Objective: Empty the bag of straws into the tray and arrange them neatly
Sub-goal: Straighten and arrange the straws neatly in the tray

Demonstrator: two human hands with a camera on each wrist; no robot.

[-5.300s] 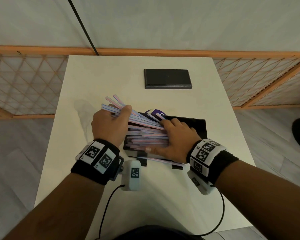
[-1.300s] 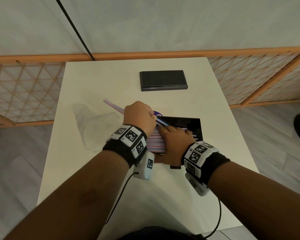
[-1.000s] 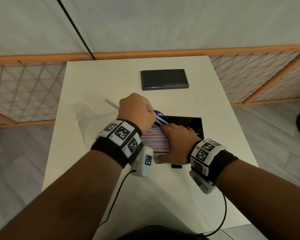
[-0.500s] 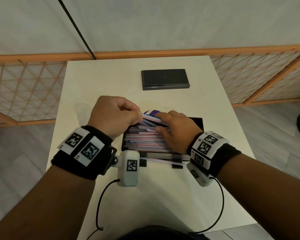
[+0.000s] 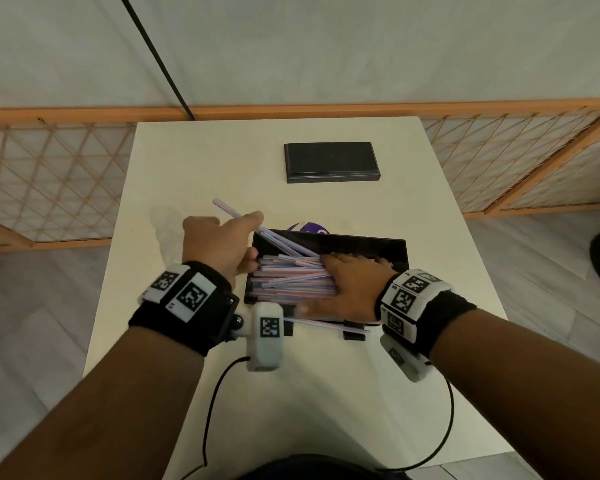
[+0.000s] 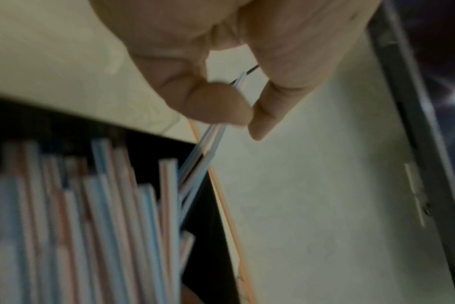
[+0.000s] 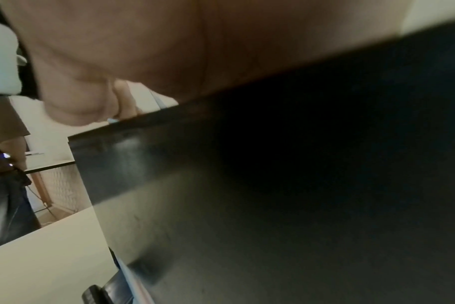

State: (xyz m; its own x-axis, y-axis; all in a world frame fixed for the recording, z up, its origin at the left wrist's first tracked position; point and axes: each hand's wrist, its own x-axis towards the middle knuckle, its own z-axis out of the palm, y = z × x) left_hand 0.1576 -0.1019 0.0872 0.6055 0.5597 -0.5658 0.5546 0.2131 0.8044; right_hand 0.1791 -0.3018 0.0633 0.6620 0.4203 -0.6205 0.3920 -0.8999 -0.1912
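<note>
Straws (image 5: 291, 280) in black tray (image 5: 361, 242), no legible writing, coded wristbands (image 5: 187, 292)

A plain staged recording room; bare white table (image 5: 194, 161), blank grey wall (image 5: 361, 46), low wooden lattice partition (image 5: 49, 174).

right hand's (image 5: 347, 285) fingertips under straws (image 5: 291, 280)

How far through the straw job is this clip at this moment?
Mostly done: the bulk of the straws lies stacked lengthwise in the black tray, and the clear bag lies flat on the table. In hand: the left hand pinches a few angled straws while the right hand lies flat on the stack. Left: laying those in, plus the stray straw in front of the tray.
</note>
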